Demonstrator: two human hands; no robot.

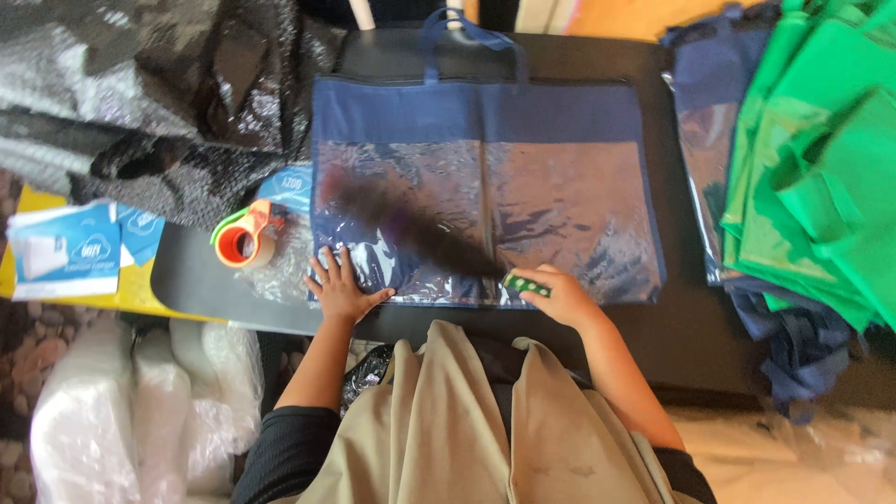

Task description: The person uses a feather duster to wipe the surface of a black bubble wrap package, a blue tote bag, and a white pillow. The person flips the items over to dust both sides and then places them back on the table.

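1. A navy-blue fabric storage bag (485, 187) with a clear plastic front panel lies flat on the dark table (597, 61), its two handles pointing away from the person.
2. The left hand (343, 289) rests flat on the bag's near left corner, fingers spread apart, gripping nothing.
3. The right hand (560, 297) is at the bag's near edge, fingers closed on the green handle of a brush (420, 231); the dark brush head is motion-blurred and lies across the clear panel.
4. An orange and green tape dispenser (245, 238) sits just left of the bag.
5. White and blue rectangular packets (65, 250) lie at the far left on a yellow surface.
6. Stacked green fabric bags (821, 159) lie on the right, over more navy bags.
7. Crumpled bubble wrap (140, 103) fills the upper left.
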